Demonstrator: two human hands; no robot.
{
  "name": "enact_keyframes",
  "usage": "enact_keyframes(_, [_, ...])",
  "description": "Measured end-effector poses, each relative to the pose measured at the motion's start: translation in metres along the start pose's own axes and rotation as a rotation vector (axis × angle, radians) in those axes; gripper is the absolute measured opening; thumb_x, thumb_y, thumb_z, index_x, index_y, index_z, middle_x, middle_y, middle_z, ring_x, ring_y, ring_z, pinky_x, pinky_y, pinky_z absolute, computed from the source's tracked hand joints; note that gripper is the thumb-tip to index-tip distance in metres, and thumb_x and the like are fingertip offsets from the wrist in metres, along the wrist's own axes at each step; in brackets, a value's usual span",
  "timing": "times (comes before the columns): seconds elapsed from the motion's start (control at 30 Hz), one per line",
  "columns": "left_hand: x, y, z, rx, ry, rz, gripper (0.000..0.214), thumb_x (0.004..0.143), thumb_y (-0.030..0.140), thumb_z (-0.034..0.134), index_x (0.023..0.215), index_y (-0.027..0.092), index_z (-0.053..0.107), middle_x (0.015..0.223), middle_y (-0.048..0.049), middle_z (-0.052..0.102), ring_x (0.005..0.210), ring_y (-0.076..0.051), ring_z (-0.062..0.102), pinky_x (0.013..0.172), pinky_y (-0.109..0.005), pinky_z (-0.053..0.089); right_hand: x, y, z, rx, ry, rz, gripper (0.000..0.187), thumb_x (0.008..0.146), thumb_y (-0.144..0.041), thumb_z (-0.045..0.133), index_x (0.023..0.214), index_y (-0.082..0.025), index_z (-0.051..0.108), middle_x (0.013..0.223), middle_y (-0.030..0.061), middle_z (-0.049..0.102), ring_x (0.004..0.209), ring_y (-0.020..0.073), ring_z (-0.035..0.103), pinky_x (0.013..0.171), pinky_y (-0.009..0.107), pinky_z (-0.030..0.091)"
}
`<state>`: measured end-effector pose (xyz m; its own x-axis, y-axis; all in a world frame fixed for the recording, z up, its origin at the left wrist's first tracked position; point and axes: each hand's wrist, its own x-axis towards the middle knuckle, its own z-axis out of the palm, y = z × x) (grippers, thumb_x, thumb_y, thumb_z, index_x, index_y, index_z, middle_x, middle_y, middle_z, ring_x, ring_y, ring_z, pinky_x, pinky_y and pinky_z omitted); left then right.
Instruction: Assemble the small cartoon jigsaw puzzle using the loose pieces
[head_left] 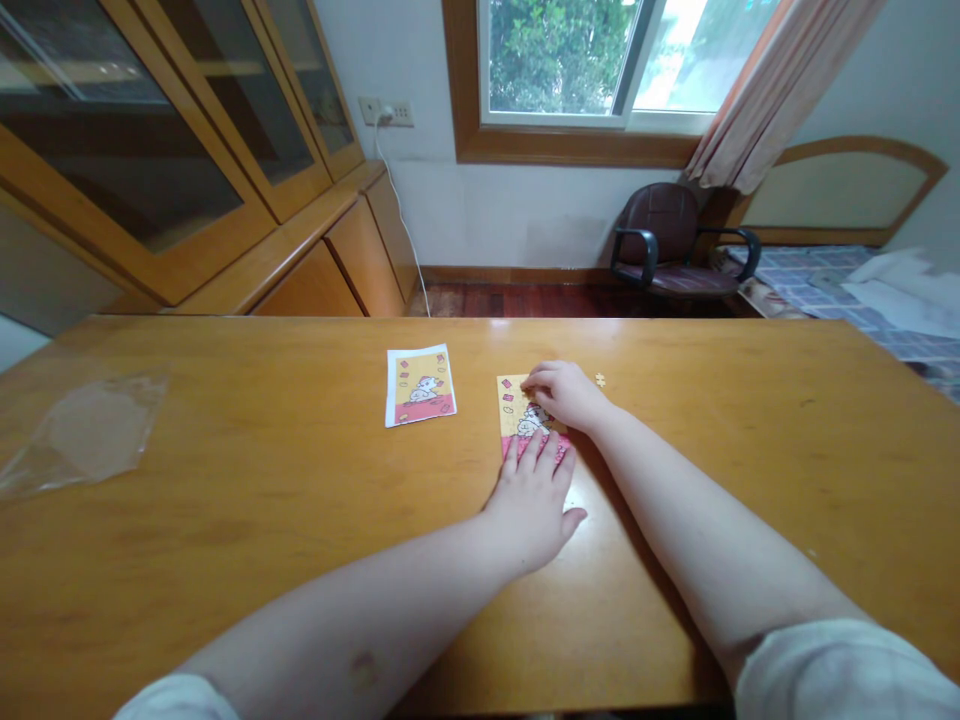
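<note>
A small jigsaw puzzle [516, 412] with a yellow and pink cartoon picture lies on the wooden table [300, 480]. My left hand [534, 500] lies flat, fingers stretched out, pressing on the puzzle's lower pink edge. My right hand [564, 392] rests on the puzzle's upper right part, fingers curled with the tips pressing down; whether a piece is under them is hidden. A single loose puzzle piece [600, 379] lies just right of that hand. A printed card [420, 385] with the same picture lies to the left of the puzzle.
A crumpled clear plastic bag [82, 430] lies at the table's left side. Beyond the table stand wooden glass-door cabinets [187, 150], a dark office chair [667, 245] under a window, and a bed [862, 290] at the right.
</note>
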<state>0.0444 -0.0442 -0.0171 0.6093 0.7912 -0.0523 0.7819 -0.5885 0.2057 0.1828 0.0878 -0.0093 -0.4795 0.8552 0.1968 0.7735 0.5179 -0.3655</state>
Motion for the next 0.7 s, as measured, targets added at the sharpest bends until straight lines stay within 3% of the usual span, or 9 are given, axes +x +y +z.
enact_keyframes(0.3, [0.000, -0.001, 0.004, 0.009, 0.036, 0.003, 0.072, 0.089, 0.059, 0.030, 0.146, 0.015, 0.026, 0.153, -0.0132, 0.025, 0.141, -0.033, 0.014, 0.113, -0.056, 0.011, 0.000, 0.005, -0.001, -0.106, -0.026, 0.033, 0.028, 0.084, -0.018, 0.050, 0.095, -0.024, 0.074, 0.102, 0.0047, 0.068, 0.094, 0.0192, 0.058, 0.087, 0.031, 0.037])
enact_keyframes(0.7, [0.000, 0.000, 0.006, -0.002, 0.033, -0.003, 0.071, 0.090, 0.059, 0.029, 0.146, 0.015, 0.027, 0.152, -0.0138, 0.027, 0.141, -0.033, 0.014, 0.113, -0.056, 0.011, -0.003, -0.015, -0.012, -0.318, -0.111, 0.015, 0.028, 0.089, -0.021, 0.045, 0.101, -0.024, 0.070, 0.101, 0.0076, 0.066, 0.092, 0.0220, 0.051, 0.079, 0.034, 0.030])
